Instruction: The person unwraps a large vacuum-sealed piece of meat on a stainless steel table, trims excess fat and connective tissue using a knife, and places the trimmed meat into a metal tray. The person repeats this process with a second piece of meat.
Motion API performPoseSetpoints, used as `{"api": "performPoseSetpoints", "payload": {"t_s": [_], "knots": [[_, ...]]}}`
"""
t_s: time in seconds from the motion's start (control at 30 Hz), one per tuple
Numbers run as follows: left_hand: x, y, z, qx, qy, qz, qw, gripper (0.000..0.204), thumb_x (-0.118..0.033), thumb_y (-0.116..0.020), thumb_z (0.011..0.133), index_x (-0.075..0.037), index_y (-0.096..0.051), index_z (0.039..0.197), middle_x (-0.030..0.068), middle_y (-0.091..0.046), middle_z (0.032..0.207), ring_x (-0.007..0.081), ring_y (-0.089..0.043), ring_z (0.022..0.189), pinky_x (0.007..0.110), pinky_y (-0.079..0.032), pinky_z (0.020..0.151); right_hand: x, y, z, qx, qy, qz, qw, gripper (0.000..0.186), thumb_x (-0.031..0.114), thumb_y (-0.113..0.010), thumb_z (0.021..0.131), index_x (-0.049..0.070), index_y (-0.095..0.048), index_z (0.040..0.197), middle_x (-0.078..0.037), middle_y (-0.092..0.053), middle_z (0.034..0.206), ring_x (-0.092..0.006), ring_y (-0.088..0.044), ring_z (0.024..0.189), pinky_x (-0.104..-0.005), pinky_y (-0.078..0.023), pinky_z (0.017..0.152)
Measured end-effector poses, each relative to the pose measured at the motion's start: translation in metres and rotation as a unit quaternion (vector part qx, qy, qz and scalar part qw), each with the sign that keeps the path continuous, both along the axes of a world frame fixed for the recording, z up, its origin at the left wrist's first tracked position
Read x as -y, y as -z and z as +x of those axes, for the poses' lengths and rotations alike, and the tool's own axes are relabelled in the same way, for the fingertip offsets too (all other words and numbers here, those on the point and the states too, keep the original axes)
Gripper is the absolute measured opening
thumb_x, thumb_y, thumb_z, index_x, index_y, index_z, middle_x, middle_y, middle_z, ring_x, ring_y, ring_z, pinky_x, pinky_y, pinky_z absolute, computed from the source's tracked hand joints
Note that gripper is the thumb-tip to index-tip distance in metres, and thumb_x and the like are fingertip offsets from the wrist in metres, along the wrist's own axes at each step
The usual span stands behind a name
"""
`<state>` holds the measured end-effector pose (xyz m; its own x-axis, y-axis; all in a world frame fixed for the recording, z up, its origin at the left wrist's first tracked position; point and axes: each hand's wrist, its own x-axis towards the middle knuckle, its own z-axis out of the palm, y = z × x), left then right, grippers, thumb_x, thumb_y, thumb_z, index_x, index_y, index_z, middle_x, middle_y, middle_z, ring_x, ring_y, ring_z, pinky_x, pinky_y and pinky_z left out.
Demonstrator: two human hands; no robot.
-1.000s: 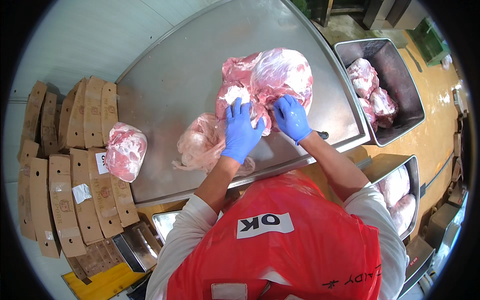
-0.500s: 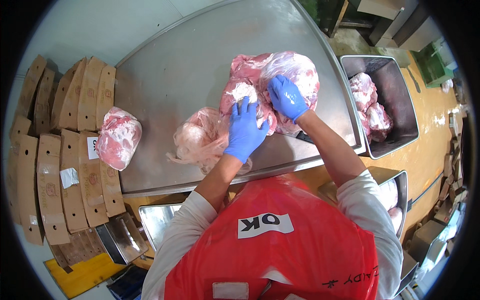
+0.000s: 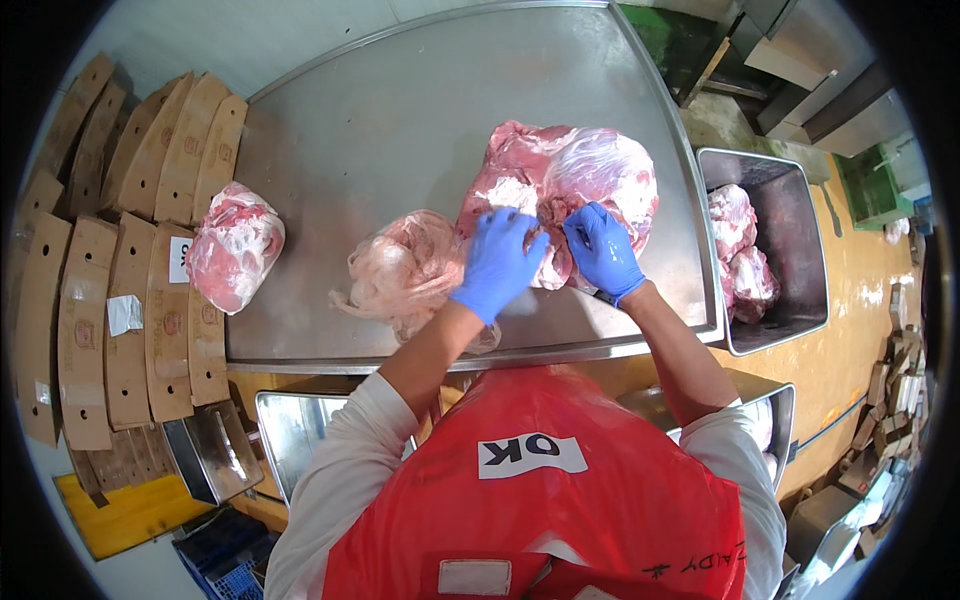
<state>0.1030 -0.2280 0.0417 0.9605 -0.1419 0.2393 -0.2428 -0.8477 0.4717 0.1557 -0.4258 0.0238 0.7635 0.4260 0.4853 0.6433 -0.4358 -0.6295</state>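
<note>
A large piece of raw meat (image 3: 605,170), pink with white fat and a silvery membrane, lies on the steel table. My left hand (image 3: 500,262), in a blue glove, bends its fingers over the meat's near left part, gripping it. Close beside it, my right hand (image 3: 607,252), gloved too, is closed with its fingertips pinching the meat near the middle. A crumpled clear plastic bag (image 3: 400,268) lies left of the meat, partly under my left wrist. By my right wrist a small dark object shows, mostly hidden.
Another piece of meat (image 3: 237,250) sits at the left edge of the steel table (image 3: 370,130). Flattened cardboard boxes (image 3: 125,300) stand beyond it. On the right, a metal bin (image 3: 815,250) holds several meat pieces. More metal bins stand below the table's near edge.
My right hand has moved from the membrane-covered part down toward the middle of the meat. My left hand's fingers, spread before, are now bent on the meat. The view has shifted slightly.
</note>
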Motion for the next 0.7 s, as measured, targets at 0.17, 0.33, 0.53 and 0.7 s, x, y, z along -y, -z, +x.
{"api": "performPoseSetpoints", "payload": {"t_s": [0.17, 0.33, 0.53, 0.7], "knots": [[-0.016, -0.008, 0.057, 0.033, 0.24, 0.084, 0.967, 0.027, -0.018, -0.066, 0.091, -0.014, -0.073, 0.117, 0.0096, -0.059, 0.136, 0.0326, -0.055, 0.124, 0.045, -0.046, 0.102, -0.001, -0.002, -0.011, -0.041, 0.006, 0.019, 0.999, 0.009, 0.005, -0.067, 0.089, 0.002, -0.061, 0.094, -0.016, -0.062, 0.088, -0.0385, -0.064, 0.081, -0.0457, -0.052, 0.071], [-0.015, -0.002, 0.084, 0.003, 0.232, 0.106, 0.967, 0.028, -0.031, -0.068, 0.09, -0.017, -0.073, 0.114, 0.0067, -0.061, 0.11, 0.0295, -0.056, 0.109, 0.044, -0.047, 0.092, 0.012, 0.003, -0.044, -0.154, 0.068, 0.037, 0.985, 0.009, 0.004, -0.067, 0.089, 0.001, -0.062, 0.096, -0.016, -0.063, 0.086, -0.0345, -0.065, 0.079, -0.0416, -0.053, 0.07], [0.002, -0.005, 0.078, 0.036, 0.199, 0.172, 0.964, 0.029, -0.04, -0.067, 0.091, -0.016, -0.068, 0.108, 0.0065, -0.061, 0.104, 0.0299, -0.06, 0.1, 0.046, -0.053, 0.083, 0.016, 0.014, -0.051, -0.099, 0.04, 0.043, 0.993, 0.012, 0.001, -0.067, 0.087, 0.002, -0.061, 0.097, -0.015, -0.062, 0.086, -0.0342, -0.064, 0.081, -0.0415, -0.053, 0.07], [0.019, -0.006, 0.076, 0.014, 0.174, 0.198, 0.964, 0.034, -0.044, -0.067, 0.09, -0.014, -0.065, 0.104, 0.0078, -0.063, 0.103, 0.0307, -0.063, 0.099, 0.045, -0.057, 0.078, 0.007, 0.01, -0.051, -0.135, 0.034, 0.05, 0.989, 0.01, 0.003, -0.066, 0.088, 0.002, -0.06, 0.097, -0.015, -0.062, 0.086, -0.0357, -0.064, 0.082, -0.0437, -0.052, 0.071]]}}
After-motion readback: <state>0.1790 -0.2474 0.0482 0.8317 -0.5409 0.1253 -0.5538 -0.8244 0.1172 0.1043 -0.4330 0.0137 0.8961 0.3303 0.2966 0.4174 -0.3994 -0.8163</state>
